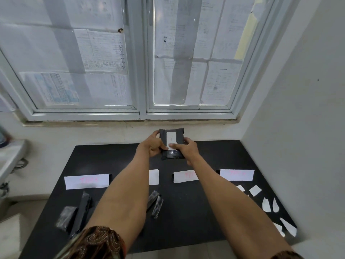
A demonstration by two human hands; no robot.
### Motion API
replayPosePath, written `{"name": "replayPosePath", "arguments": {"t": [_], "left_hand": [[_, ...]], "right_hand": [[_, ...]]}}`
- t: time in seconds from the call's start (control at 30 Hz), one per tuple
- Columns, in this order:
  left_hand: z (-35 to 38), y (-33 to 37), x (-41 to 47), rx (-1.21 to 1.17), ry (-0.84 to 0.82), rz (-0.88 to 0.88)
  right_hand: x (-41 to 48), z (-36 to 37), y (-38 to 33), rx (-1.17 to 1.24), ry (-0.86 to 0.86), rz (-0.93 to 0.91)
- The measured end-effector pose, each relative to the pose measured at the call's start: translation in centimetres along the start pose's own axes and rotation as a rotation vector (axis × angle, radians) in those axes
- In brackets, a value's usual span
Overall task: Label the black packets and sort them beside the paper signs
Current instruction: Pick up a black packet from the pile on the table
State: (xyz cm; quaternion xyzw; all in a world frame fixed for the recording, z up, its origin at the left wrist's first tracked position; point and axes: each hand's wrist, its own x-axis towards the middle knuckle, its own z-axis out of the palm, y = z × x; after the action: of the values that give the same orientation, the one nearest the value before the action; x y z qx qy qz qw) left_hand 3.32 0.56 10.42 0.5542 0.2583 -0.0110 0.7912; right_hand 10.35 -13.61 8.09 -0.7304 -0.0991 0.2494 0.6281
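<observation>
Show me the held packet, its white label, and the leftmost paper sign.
held packet (pixel 180 135), head view, dark face beside label.
white label (pixel 171 138), head view, its middle.
leftmost paper sign (pixel 86 181), head view, its middle.

Both hands hold one black packet (pixel 171 144) up above the far edge of the black table (pixel 214 154): the left hand (pixel 154 144) grips its left side, the right hand (pixel 187 149) its right, thumb on the white label (pixel 171 138). Below lie paper signs (pixel 86 181) (pink writing, unreadable), more packets (pixel 82 210) and loose white slips (pixel 266 204).
</observation>
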Motion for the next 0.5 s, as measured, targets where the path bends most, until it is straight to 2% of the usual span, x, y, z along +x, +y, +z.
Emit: {"name": "replayPosePath", "arguments": {"t": [0.13, 0.27, 0.43, 0.5], "left_hand": [[-0.7, -0.3, 0.7, -0.083, 0.064, 0.036], [-0.9, -0.4, 1.3, -0.115, 0.097, 0.045], [-1.4, -0.7, 1.6, 0.088, 0.111, -0.102], [-2.1, -1.1, 1.5, 0.195, 0.175, -0.176]], "right_hand": [[-0.2, 0.3, 0.1, 0.115, -0.161, 0.116], [-0.3, 0.9, 0.6, 0.172, -0.173, 0.086], [-0.3, 0.8, 2.6, 0.204, -0.176, 0.189], [-0.5, 0.5, 4.5, 0.192, -0.133, 0.272]]}}
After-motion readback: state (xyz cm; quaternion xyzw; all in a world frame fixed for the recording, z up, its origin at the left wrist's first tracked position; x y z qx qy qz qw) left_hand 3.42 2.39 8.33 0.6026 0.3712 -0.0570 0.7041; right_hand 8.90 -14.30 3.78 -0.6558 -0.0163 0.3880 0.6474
